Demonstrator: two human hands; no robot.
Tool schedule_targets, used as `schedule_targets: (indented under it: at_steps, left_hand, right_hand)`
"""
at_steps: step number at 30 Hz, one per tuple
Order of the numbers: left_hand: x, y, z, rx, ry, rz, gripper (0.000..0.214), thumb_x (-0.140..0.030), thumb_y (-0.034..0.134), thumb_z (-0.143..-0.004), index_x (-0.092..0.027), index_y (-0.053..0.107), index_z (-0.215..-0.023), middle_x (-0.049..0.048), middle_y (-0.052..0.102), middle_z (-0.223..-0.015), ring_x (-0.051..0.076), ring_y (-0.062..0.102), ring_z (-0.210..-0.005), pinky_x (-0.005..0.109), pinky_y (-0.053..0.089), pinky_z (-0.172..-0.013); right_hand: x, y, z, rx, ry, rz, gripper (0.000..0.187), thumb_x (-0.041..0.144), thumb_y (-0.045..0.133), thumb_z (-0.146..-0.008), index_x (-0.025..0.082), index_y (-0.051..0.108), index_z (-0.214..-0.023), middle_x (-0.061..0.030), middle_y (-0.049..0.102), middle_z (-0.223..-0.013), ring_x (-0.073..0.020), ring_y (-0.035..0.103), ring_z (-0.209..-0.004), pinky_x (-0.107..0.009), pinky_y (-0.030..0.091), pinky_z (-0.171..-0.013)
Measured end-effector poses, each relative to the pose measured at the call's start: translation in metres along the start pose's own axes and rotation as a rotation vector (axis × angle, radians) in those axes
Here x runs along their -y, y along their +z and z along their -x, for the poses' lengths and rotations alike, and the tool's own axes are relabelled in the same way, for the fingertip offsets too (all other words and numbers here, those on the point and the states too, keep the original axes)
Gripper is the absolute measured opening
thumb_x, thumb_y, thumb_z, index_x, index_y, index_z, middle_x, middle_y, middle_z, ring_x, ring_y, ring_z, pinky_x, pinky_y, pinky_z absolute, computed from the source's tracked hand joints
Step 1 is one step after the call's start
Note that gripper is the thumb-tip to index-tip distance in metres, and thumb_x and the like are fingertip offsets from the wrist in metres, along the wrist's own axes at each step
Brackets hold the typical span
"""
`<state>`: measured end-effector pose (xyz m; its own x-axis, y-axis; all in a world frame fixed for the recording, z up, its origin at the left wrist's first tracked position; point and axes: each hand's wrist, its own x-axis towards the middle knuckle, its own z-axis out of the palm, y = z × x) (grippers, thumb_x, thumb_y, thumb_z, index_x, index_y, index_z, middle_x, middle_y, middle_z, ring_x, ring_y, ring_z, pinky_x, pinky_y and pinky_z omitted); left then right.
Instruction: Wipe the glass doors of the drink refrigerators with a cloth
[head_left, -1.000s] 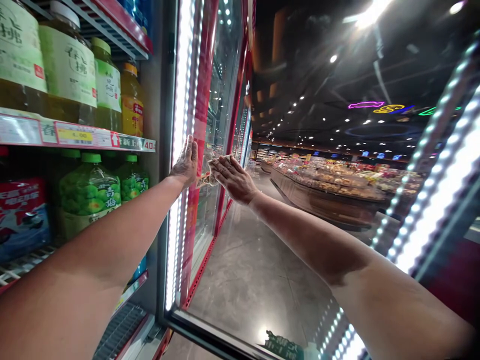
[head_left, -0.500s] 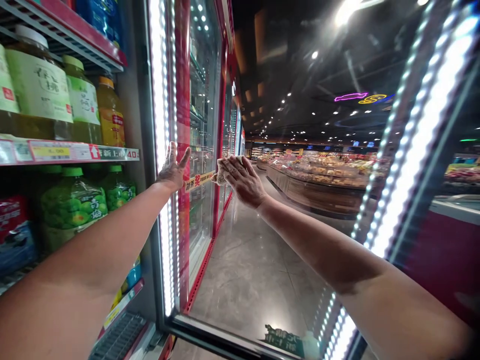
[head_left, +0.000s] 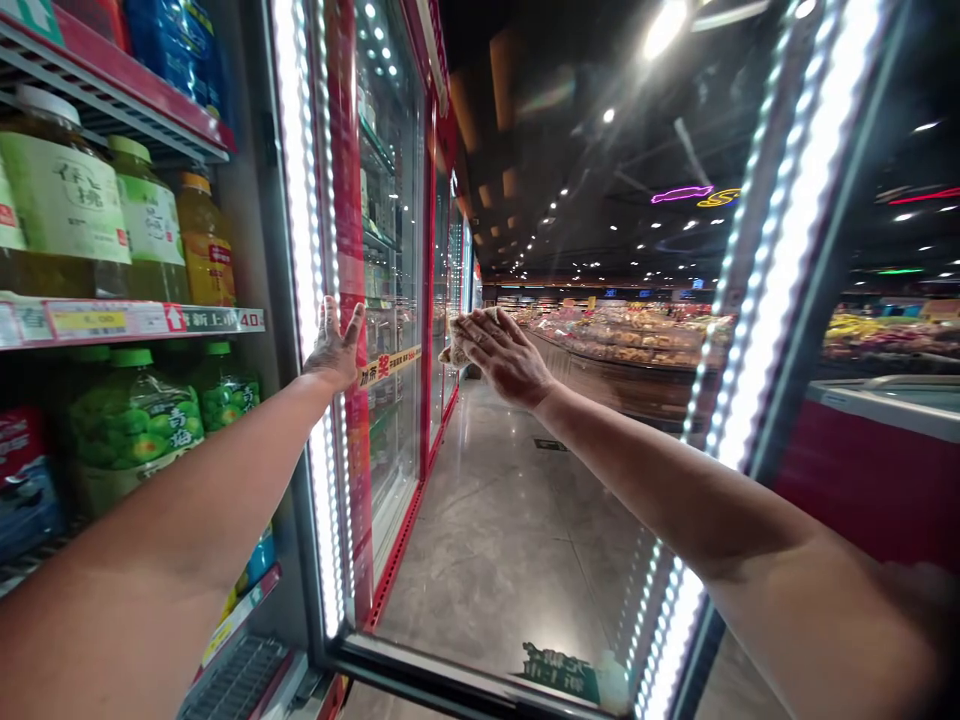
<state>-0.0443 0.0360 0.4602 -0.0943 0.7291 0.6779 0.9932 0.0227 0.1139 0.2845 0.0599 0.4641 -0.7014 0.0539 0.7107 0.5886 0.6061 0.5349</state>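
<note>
View from a person's head in a shop, both bare arms stretched forward to an open glass fridge door (head_left: 525, 540). The left hand (head_left: 334, 345) lies open and flat, fingers up, on the door's lit left edge (head_left: 311, 480). The right hand (head_left: 504, 355) is curled over a small bunched cloth (head_left: 454, 352) and pins it to the glass at about the same height. The cloth sits under the right fingers and pokes out past the fingertips towards the left hand, so it lies between the two hands, touching the right and well apart from the left. It is a crumpled wad with no clear long axis. At the left, a shelf (head_left: 217, 320) carries green and yellow bottles (head_left: 135, 420). Through the glass, food counters (head_left: 637, 350) show under ceiling lights.
</note>
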Motion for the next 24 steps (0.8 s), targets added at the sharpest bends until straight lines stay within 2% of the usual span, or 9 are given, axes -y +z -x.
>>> schedule_targets:
  at_steps: [3, 6, 10, 13, 18, 21, 24]
  left_hand:
    - [-0.001, 0.000, 0.000, -0.013, -0.024, 0.055, 0.119, 0.001, 0.065, -0.073, -0.031, -0.003, -0.165, 0.0091, -0.018, -0.172, 0.038, -0.010, -0.157, 0.056, 0.034, -0.123]
    - [-0.001, 0.001, 0.000, -0.001, -0.031, 0.070, 0.118, 0.001, 0.065, -0.074, -0.031, -0.003, -0.165, 0.0103, -0.020, -0.171, 0.038, -0.010, -0.156, 0.056, 0.032, -0.123]
    - [-0.004, 0.002, 0.001, 0.013, -0.063, 0.073, 0.118, -0.001, 0.065, -0.076, -0.031, -0.007, -0.164, 0.0120, -0.023, -0.170, 0.038, -0.011, -0.156, 0.055, 0.031, -0.124]
    - [-0.006, 0.001, 0.002, 0.012, -0.075, 0.053, 0.115, -0.001, 0.064, -0.077, -0.029, -0.005, -0.165, 0.0134, -0.022, -0.170, 0.039, -0.010, -0.156, 0.055, 0.031, -0.124]
    - [-0.012, -0.004, 0.003, -0.008, -0.093, 0.065, 0.111, -0.003, 0.063, -0.074, -0.026, 0.005, -0.166, 0.0130, -0.011, -0.172, 0.040, 0.002, -0.158, 0.054, 0.034, -0.123]
    - [-0.019, -0.006, 0.002, -0.039, -0.089, 0.079, 0.110, -0.006, 0.064, -0.072, -0.019, 0.009, -0.166, 0.0148, -0.005, -0.173, 0.041, 0.004, -0.158, 0.056, 0.028, -0.126]
    - [-0.029, -0.006, -0.001, -0.072, -0.026, 0.065, 0.104, -0.008, 0.061, -0.072, -0.004, 0.012, -0.164, 0.0204, -0.006, -0.172, 0.039, 0.001, -0.158, 0.051, 0.021, -0.130]
  right_hand:
    - [-0.014, -0.010, 0.004, -0.038, 0.091, 0.011, 0.061, 0.007, 0.040, -0.099, 0.025, 0.040, -0.158, -0.0011, 0.034, -0.166, -0.0209, 0.022, -0.158, -0.052, 0.013, -0.134]
    - [-0.015, -0.011, 0.018, -0.073, 0.156, 0.019, 0.061, 0.010, 0.041, -0.100, 0.026, 0.038, -0.159, -0.0004, 0.031, -0.167, -0.0216, 0.017, -0.159, -0.054, 0.013, -0.133]
    - [-0.005, -0.010, 0.042, -0.013, 0.058, 0.017, 0.061, 0.009, 0.041, -0.100, 0.025, 0.038, -0.159, -0.0019, 0.034, -0.165, -0.0211, 0.022, -0.158, -0.052, 0.018, -0.133]
    - [-0.012, -0.017, 0.050, 0.017, 0.018, 0.030, 0.061, 0.007, 0.042, -0.099, 0.024, 0.041, -0.157, -0.0021, 0.039, -0.163, -0.0215, 0.028, -0.156, -0.052, 0.020, -0.132]
    - [-0.033, -0.029, 0.058, -0.104, 0.210, 0.076, 0.057, 0.011, 0.043, -0.100, 0.023, 0.043, -0.156, -0.0048, 0.035, -0.165, -0.0239, 0.022, -0.158, -0.058, 0.016, -0.131]
    - [-0.030, -0.028, 0.071, -0.106, 0.212, 0.072, 0.056, 0.012, 0.042, -0.101, 0.023, 0.044, -0.155, -0.0041, 0.035, -0.165, -0.0228, 0.021, -0.158, -0.055, 0.018, -0.132]
    - [-0.029, -0.033, 0.082, -0.052, 0.133, 0.057, 0.056, 0.010, 0.040, -0.101, 0.024, 0.043, -0.156, -0.0024, 0.038, -0.164, -0.0201, 0.024, -0.157, -0.051, 0.020, -0.132]
